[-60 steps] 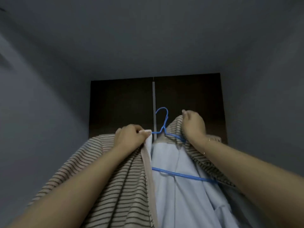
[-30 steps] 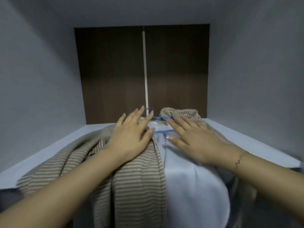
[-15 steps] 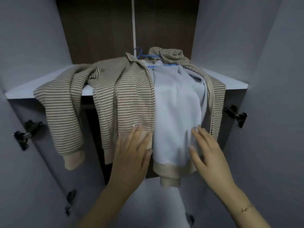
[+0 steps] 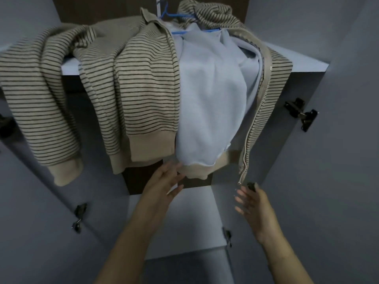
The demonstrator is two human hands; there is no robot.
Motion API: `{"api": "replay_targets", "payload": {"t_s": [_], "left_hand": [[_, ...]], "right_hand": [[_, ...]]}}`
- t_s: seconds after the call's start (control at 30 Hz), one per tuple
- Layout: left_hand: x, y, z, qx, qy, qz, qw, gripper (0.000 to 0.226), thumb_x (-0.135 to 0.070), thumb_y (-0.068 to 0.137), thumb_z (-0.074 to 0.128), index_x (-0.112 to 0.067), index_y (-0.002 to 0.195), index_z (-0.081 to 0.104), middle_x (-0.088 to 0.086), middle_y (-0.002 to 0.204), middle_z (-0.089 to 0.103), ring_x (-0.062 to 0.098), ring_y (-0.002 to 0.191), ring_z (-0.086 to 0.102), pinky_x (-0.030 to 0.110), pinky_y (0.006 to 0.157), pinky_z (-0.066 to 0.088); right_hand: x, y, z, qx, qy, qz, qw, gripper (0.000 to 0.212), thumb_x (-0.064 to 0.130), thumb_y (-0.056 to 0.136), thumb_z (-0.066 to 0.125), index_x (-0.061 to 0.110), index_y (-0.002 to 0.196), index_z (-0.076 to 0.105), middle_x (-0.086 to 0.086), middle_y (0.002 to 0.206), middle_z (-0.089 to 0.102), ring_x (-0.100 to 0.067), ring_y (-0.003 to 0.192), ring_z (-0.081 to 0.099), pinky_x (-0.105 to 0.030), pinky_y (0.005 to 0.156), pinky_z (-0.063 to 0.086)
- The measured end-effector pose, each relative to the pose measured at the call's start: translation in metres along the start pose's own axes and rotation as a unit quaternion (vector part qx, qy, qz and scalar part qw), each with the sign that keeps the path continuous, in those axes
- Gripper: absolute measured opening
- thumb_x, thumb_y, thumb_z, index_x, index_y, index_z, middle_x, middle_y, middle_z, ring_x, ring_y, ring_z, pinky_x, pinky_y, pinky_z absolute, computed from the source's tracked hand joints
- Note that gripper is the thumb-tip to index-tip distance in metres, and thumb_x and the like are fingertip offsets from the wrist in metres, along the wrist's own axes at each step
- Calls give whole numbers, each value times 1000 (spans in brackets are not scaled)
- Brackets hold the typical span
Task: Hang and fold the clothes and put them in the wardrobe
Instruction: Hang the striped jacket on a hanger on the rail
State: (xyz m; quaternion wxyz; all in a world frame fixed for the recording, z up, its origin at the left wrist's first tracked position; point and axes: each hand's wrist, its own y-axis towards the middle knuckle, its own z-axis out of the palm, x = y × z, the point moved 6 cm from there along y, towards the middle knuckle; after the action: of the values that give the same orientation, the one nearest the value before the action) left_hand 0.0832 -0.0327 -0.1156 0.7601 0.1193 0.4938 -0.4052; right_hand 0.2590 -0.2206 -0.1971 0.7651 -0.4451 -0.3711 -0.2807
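While the jacket [image 4: 131, 83] is draped over the shelf [image 4: 303, 64], both hands, left [image 4: 164, 185] and right [image 4: 254, 203], are held below it, fingers spread, empty.

Both arms reach up and forward. The left hand [image 4: 164, 184] and right hand [image 4: 253, 201] hold nothing, fingers relaxed and spread.

A black hinge [image 4: 301, 114] sits on the grey panel at the right, another hinge [image 4: 79, 217] lower down on the left panel, and a smaller one [image 4: 227, 235] low at the right of the middle. Behind the shelves runs a dark brown back panel [image 4: 98, 9], split by a pale vertical strip [image 4: 157, 2]
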Motion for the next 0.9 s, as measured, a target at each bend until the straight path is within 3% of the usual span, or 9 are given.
{"api": "replay_targets", "payload": {"t_s": [0.1, 0.23, 0.4, 0.47, 0.57, 0.67, 0.8, 0.9], "left_hand": [[-3, 3, 7, 20, -79, -6, 997, 41, -37, 84, 60, -30, 124, 54, -5, 124, 67, 10, 106, 67, 23, 75, 55], [-6, 4, 14, 16, -131, -2, 991, 27, -37, 84, 62, -23, 106, 61, 1, 125, 67, 8, 86, 69, 20, 62, 55], [-12, 12, 19, -30, -91, 24, 995, 27, -38, 81, 64, -24, 103, 66, -2, 117, 70, 5, 79, 68, 18, 60, 53], [-19, 15, 23, -36, -89, 45, 994, 21, -33, 83, 63, -22, 101, 67, 0, 110, 71, 4, 70, 63, 17, 57, 51], [-27, 10, 26, -45, -54, 84, 994, 14, -30, 81, 67, -20, 88, 76, 4, 97, 72, 3, 60, 54, 15, 57, 50], [-28, -5, 26, -32, 22, 107, 994, 15, -33, 80, 69, -22, 83, 79, 2, 91, 74, 3, 62, 57, 17, 61, 52], [-34, -25, 32, -19, 135, 136, 981, 23, -45, 70, 72, -26, 80, 79, 4, 91, 76, 15, 75, 65, 33, 81, 55], [-38, -35, 37, -3, 154, 148, 977, 20, -42, 75, 69, -27, 85, 79, 3, 98, 76, 11, 78, 69, 25, 76, 57]], "right_hand": [[-9, 29, 6, 43, 73, 94, 992, 62, 55, 101, 21, 8, 119, 57, -10, 113, 64, -24, 100, 60, -38, 80, 47], [-20, 47, 9, 24, 112, 132, 985, 46, 48, 102, 32, 11, 115, 56, -9, 112, 62, -24, 99, 59, -36, 87, 44], [-17, 48, 3, 59, 247, 122, 959, 20, 26, 94, 55, 13, 84, 65, 1, 68, 63, -10, 59, 61, -22, 59, 51], [-9, 40, 2, 103, 259, 94, 956, 22, 18, 92, 55, 13, 78, 71, 1, 65, 61, -8, 55, 58, -19, 54, 52], [3, 19, 6, 165, 210, 73, 961, 17, 11, 83, 57, 7, 81, 73, -5, 72, 65, -10, 58, 60, -19, 53, 54], [6, -8, 20, 225, 93, 72, 967, 20, 13, 84, 53, 0, 92, 66, -11, 77, 63, -15, 60, 58, -22, 50, 49], [7, -44, 44, 263, 42, 52, 963, 15, 9, 81, 49, 5, 93, 56, -7, 75, 55, -13, 59, 50, -22, 52, 40], [16, -66, 66, 305, 3, 32, 952, 21, 8, 75, 61, 5, 95, 59, -5, 78, 58, -10, 60, 51, -20, 53, 36]]}}
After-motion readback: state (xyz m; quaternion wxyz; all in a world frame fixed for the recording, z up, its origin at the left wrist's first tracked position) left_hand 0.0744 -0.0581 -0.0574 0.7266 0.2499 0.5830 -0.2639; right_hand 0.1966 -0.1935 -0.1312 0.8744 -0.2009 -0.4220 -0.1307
